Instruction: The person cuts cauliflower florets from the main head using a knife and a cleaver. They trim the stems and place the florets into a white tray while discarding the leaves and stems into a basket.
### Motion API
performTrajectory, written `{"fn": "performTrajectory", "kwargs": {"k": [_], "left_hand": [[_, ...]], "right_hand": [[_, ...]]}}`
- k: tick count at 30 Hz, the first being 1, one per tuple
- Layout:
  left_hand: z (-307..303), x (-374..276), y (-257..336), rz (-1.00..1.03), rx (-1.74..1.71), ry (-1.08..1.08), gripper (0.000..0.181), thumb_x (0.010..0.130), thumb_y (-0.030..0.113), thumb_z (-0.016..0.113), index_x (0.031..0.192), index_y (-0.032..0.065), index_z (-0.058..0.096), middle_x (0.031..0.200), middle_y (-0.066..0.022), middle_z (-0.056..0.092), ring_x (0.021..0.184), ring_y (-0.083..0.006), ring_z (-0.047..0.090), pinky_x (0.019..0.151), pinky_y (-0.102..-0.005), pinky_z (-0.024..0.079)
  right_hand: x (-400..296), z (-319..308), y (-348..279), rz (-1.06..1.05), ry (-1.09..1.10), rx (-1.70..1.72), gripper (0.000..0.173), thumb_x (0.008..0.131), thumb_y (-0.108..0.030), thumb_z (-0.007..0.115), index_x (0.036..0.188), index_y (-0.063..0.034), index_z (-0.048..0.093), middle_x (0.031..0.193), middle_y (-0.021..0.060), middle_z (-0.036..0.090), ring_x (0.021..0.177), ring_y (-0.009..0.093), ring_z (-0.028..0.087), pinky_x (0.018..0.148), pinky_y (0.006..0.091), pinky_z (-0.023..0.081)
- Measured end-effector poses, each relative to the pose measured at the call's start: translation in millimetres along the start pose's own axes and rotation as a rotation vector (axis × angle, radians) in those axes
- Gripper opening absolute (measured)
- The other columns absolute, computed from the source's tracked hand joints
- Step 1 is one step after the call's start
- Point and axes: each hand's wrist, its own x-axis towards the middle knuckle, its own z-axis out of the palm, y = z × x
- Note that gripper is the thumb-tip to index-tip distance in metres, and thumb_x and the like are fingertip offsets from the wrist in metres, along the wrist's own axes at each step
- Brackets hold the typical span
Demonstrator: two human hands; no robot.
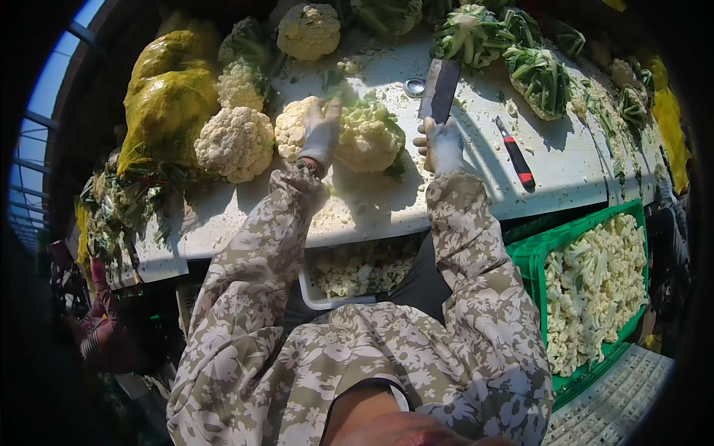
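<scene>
My left hand [322, 129], in a white glove, rests between two cauliflower heads, touching the cream one [292, 127] on its left; the paler, leafy head [368, 136] lies close on its right. Whether the fingers grip either head, I cannot tell. In my gloved right hand [440, 142] is a cleaver [439, 89], its broad, dark blade pointing away from me over the white table [379, 217]. Right of that hand lies a utility knife [516, 156] with a red and black handle. A small round metal object [414, 87] sits left of the blade.
Another cauliflower [235, 145] and a yellow mesh sack [167, 100] stand at the left. Leafy heads [538, 83] line the back right. A green crate [535, 262] of florets is at the right, a white tub [323, 304] of florets below the table edge. A co-worker's arm [99, 284] shows far left.
</scene>
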Motion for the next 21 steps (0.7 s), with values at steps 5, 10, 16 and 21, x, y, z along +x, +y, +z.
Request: {"fn": "performTrajectory", "kwargs": {"k": [5,10,16,21], "left_hand": [[13.1,-15.3,-17.1,0.305,0.236,0.008,0.051,0.085,0.038,0.067,0.127,0.0091,0.061,0.142,-0.0185,0.045,0.135,-0.0303,0.041,0.113,-0.0395,0.033],[-19.3,17.6,-8.2,0.525,0.214,-0.269,0.041,0.086,0.027,0.064,0.122,0.0057,0.063,0.137,-0.0151,0.05,0.128,-0.031,0.048,0.11,-0.0399,0.04],[25.8,-47.6,-35.1,0.445,0.257,0.182,0.073,0.091,0.055,0.051,0.14,0.0003,0.048,0.144,-0.0274,0.04,0.135,-0.0412,0.037,0.116,-0.0449,0.029],[34.9,-18.8,-23.6,0.389,0.052,0.144,0.056,0.09,0.035,0.052,0.131,-0.0022,0.056,0.139,-0.0244,0.048,0.131,-0.0373,0.043,0.115,-0.0432,0.031]], "right_hand": [[-53.8,24.5,43.3,-0.219,-0.016,-0.797,0.04,0.097,-0.033,0.056,0.117,0.0009,0.047,0.08,0.0113,0.063,0.063,0.018,0.066,0.052,0.0322,0.052],[-111.6,29.8,22.9,0.088,-0.133,-0.113,0.04,0.097,-0.035,0.058,0.114,-0.0001,0.047,0.086,0.011,0.063,0.063,0.016,0.064,0.051,0.0302,0.055],[-96.7,-8.0,6.1,-0.004,-0.065,0.066,0.037,0.095,-0.034,0.062,0.115,-0.0046,0.049,0.09,0.006,0.059,0.062,0.012,0.059,0.054,0.0283,0.054],[-49.5,-14.7,-86.7,-0.178,-0.19,-0.189,0.03,0.096,-0.029,0.062,0.108,-0.0028,0.053,0.086,0.0043,0.06,0.062,0.01,0.058,0.053,0.0262,0.051]]}}
